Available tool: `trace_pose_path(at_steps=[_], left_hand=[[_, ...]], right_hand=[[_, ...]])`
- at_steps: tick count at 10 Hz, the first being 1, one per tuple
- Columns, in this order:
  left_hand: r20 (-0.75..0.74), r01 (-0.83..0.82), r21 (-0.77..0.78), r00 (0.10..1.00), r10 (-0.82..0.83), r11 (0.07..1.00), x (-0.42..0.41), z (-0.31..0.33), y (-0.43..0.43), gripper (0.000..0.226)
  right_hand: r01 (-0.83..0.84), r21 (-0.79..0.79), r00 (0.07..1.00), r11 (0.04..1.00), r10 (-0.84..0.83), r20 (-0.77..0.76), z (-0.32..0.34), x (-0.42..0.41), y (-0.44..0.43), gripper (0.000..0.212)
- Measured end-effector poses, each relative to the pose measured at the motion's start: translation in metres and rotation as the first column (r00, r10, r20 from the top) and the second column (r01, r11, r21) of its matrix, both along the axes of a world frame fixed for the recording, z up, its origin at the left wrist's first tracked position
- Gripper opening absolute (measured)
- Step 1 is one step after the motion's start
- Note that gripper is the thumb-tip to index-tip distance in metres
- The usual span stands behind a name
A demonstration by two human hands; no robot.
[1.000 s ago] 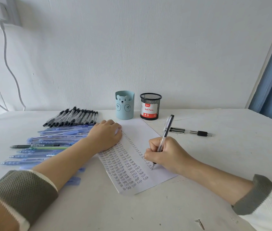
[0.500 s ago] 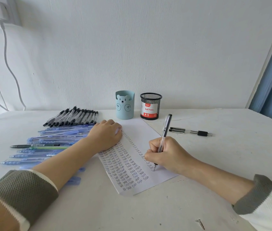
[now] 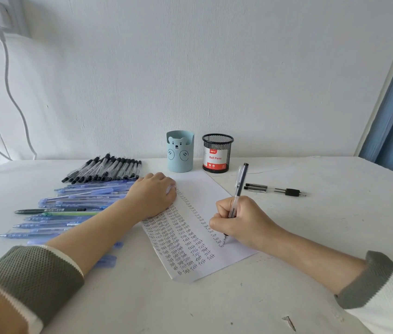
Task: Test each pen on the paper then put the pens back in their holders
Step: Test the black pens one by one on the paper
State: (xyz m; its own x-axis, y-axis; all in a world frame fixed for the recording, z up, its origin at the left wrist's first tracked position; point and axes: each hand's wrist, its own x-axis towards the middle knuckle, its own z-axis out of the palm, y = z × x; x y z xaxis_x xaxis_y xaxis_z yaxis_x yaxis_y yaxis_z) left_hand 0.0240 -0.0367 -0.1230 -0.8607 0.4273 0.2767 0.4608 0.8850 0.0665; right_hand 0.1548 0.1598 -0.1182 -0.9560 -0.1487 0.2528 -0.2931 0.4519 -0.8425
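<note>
R hand (image 3: pixel 241 222) pinches the clear pen (image 3: pixel 236 196) w/ fingers curled, tip on the paper (image 3: pixel 205 189) near its R edge; L hand (image 3: pixel 153 195) lies flat, fingers loosely bent, pinning the sheet; keep tip light, write 1 short word, check ink; both holders (image 3: pixel 180 151) stand behind.

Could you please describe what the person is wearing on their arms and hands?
The left hand and right hand are bare: no gloves, rings or watch visible. The left sleeve and right sleeve are white knit ending in grey-green textured cuffs, leaving the forearms uncovered.
</note>
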Motion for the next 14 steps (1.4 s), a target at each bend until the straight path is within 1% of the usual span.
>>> trace_pose_path(at_steps=[2, 3, 4, 5, 6, 7, 8, 9, 10, 11, 12, 13, 14], left_hand=[[0.002, 0.000, -0.008, 1.000, 0.000, 1.000, -0.001, 0.000, 0.000, 0.041], [0.002, 0.003, -0.002, 1.000, -0.003, 1.000, 0.000, 0.001, 0.000, 0.040], [0.007, 0.004, -0.007, 1.000, -0.004, 1.000, 0.000, 0.000, 0.000, 0.041], [0.005, 0.001, -0.011, 1.000, -0.001, 1.000, 0.000, 0.000, -0.001, 0.041], [0.002, 0.005, -0.006, 1.000, -0.005, 1.000, -0.001, 0.000, 0.000, 0.040], [0.005, 0.007, 0.004, 1.000, -0.007, 1.000, -0.002, 0.000, 0.000, 0.040], [0.007, 0.006, 0.010, 1.000, -0.006, 1.000, -0.002, -0.002, 0.000, 0.040], [0.006, 0.009, 0.008, 1.000, -0.009, 1.000, -0.003, -0.001, 0.000, 0.039], [0.010, 0.010, -0.004, 1.000, -0.010, 1.000, -0.003, -0.001, 0.000, 0.039], [0.009, 0.007, 0.003, 1.000, -0.007, 1.000, -0.004, -0.002, -0.001, 0.039], [0.011, 0.011, 0.004, 1.000, -0.011, 1.000, -0.005, -0.003, -0.001, 0.039], [0.010, 0.013, -0.001, 1.000, -0.013, 1.000, -0.005, -0.003, -0.001, 0.040], [0.003, 0.014, -0.006, 1.000, -0.014, 1.000, -0.006, -0.003, -0.001, 0.040]], right_hand=[[-0.016, -0.009, 1.000, 1.000, 0.017, 0.017, 0.000, 0.001, 0.000, 0.052], [0.001, 0.019, 1.000, 1.000, -0.001, 0.009, 0.001, 0.000, 0.001, 0.050], [0.053, 0.013, 0.999, 0.999, -0.053, 0.003, 0.002, -0.002, 0.004, 0.046], [0.059, 0.006, 0.998, 0.998, -0.060, 0.012, 0.010, -0.003, 0.005, 0.048], [0.063, -0.059, 0.998, 0.996, -0.061, 0.025, 0.023, -0.001, 0.007, 0.025], [0.028, 0.000, 0.999, 1.000, -0.028, 0.042, 0.028, -0.002, 0.010, 0.035], [0.020, 0.064, 1.000, 0.998, -0.019, -0.014, 0.027, -0.001, 0.013, 0.024], [0.135, 0.415, 0.921, 0.900, 0.040, -0.386, 0.023, -0.005, 0.019, 0.025], [0.233, 0.606, 0.773, 0.761, 0.233, -0.590, 0.016, -0.012, 0.022, 0.040], [0.293, 0.668, 0.717, 0.684, 0.305, -0.627, 0.011, -0.014, 0.019, 0.037], [0.329, 0.726, 0.697, 0.605, 0.363, -0.618, 0.005, -0.013, 0.016, 0.032], [0.291, 0.745, 0.732, 0.600, 0.361, -0.578, -0.001, -0.014, 0.014, 0.033], [0.150, 0.754, 0.841, 0.640, 0.318, -0.438, -0.008, -0.015, 0.011, 0.045]])
